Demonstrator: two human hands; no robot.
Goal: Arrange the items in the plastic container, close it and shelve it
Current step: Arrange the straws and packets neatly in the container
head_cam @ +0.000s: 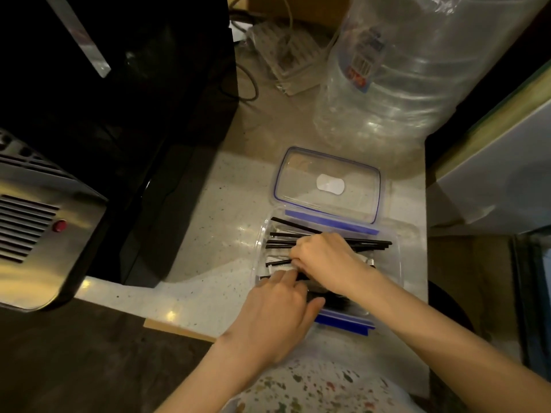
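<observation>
A clear plastic container (396,263) with blue clips sits open on the pale counter, holding several thin black sticks (369,243) and some small white packets (275,260). Its clear lid (328,169) with a blue seal lies flat on the counter just behind it. My right hand (325,257) reaches into the middle of the container, fingers pinched on black sticks. My left hand (277,311) rests over the container's near left corner, fingertips down on the sticks and packets. What lies under both hands is hidden.
A large clear water bottle (417,73) stands behind the lid at the back right. A black appliance (119,99) and a steel vented machine (38,231) fill the left. Cables (247,84) lie at the back. A white cabinet (492,186) borders the right.
</observation>
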